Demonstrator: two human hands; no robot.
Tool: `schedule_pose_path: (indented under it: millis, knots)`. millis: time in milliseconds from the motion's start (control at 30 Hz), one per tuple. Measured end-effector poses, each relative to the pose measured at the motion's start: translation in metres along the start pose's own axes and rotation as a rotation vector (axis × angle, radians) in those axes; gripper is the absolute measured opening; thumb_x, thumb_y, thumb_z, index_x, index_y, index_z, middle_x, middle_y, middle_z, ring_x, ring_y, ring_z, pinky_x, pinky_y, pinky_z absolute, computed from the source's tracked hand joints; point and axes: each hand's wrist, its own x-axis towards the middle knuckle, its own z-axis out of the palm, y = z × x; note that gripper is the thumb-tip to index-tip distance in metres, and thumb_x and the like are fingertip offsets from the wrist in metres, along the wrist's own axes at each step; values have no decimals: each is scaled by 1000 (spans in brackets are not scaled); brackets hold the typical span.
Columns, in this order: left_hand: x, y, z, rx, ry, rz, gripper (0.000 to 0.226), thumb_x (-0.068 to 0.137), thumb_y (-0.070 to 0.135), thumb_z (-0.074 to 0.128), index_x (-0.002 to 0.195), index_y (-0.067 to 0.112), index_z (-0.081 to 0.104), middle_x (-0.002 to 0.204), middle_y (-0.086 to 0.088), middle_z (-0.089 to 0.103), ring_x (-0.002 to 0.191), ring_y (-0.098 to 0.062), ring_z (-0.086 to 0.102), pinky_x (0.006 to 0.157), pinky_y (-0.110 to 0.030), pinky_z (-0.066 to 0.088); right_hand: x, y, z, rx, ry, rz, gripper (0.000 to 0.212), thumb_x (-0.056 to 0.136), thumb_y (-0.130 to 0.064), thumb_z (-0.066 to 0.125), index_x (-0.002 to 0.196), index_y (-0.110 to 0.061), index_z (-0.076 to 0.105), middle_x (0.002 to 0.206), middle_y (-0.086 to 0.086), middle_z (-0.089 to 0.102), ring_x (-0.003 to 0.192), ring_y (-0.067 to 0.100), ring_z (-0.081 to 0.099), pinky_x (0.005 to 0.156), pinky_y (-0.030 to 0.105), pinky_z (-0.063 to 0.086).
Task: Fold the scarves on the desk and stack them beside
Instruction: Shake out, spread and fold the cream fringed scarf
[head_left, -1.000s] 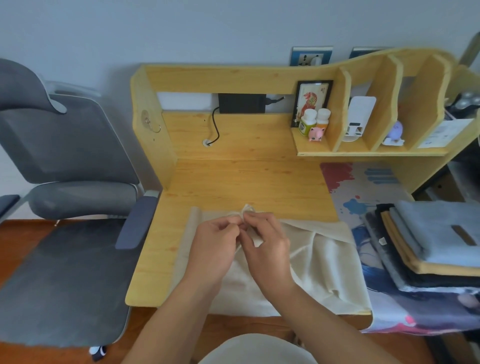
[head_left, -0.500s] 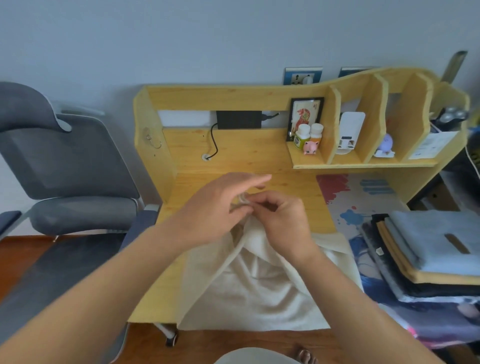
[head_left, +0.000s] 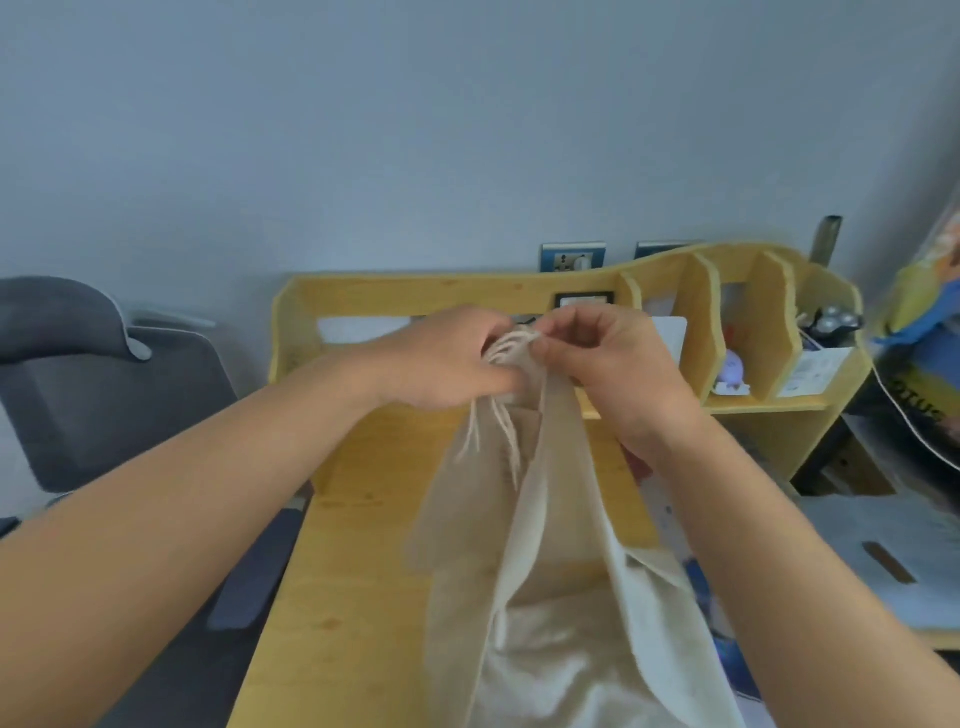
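Note:
A cream scarf (head_left: 550, 561) with a tasselled fringe hangs from both my hands above the yellow wooden desk (head_left: 363, 545). My left hand (head_left: 447, 358) grips the fringed end, and loose tassels dangle below its fingers. Right beside it, my right hand (head_left: 613, 364) pinches the same top edge. The cloth drapes down toward me and its lower part runs out of view at the bottom. A stack of folded scarves (head_left: 883, 551), light blue on top, lies at the desk's right, blurred and partly behind my right forearm.
A grey office chair (head_left: 104, 415) stands left of the desk. The desk's back shelf (head_left: 748, 332) has upright dividers with small items in the slots. Wall sockets (head_left: 571, 257) sit above it. A bag and cables crowd the far right.
Both hands have risen well above the desk, lifting the scarf's fringed end so the cloth now hangs lengthwise. The camera has tilted upward toward the wall.

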Motion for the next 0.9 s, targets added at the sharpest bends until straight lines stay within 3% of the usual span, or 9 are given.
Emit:
schedule_pose_path:
  millis: [133,300,433,500,600,667,733,800,900]
  knots:
    - [18,19,-30,-118,229,-33,22,84,14,67,70,11,51,63,1,47,58,-12,43,53,-28,30,16,-17,-3,-90,-20,59,46,88,-42,75,129,-30,58,110,-5,69,96,9,69,83,32,56]
    - [22,31,-65,-263,228,0,35,74,24,72,74,2,45,77,-3,40,70,-15,38,70,-35,28,26,-34,0,-235,-1,31,50,85,-19,66,131,-34,55,101,-3,70,84,14,70,78,44,61]
    - [22,36,-88,-323,213,55,23,81,20,73,78,7,54,77,1,44,73,-14,42,72,-32,30,34,-56,3,-255,-40,-31,44,87,-20,66,126,-36,53,93,-11,67,70,-7,64,52,9,44]
    - [24,40,-98,-233,229,75,31,90,14,70,71,8,46,64,8,39,60,-9,38,60,-27,29,40,-61,6,-258,-20,-87,36,88,-11,62,119,-29,57,84,-11,66,61,-10,59,47,6,38]
    - [25,42,-117,-85,378,55,42,95,15,65,66,19,34,49,13,31,45,-5,31,46,-22,24,43,-53,9,-268,20,-90,49,84,-5,61,126,-32,55,90,-7,67,67,-4,63,53,11,43]
    - [24,36,-133,-113,489,10,33,94,18,65,69,11,43,57,14,38,51,-7,37,52,-24,28,39,-34,13,-293,63,-79,67,85,-4,61,141,-37,44,106,-10,63,80,5,65,68,24,55]
    - [22,30,-150,-200,548,-38,25,93,18,65,82,-1,54,73,-3,47,66,-16,45,64,-30,31,28,-13,19,-343,125,-141,80,86,1,62,150,-38,32,123,-15,53,89,0,60,77,24,56]
    - [19,28,-166,-233,574,-76,22,91,17,65,93,-4,61,82,-12,55,75,-19,53,71,-34,36,18,3,27,-454,185,-321,77,87,3,64,147,-34,32,137,-14,41,94,0,54,75,24,54]
    - [17,33,-183,-205,599,-94,19,90,14,66,102,-1,69,89,-12,67,81,-20,62,75,-33,42,20,16,37,-557,243,-535,53,87,0,67,126,-26,43,147,-2,35,78,11,57,66,38,56]
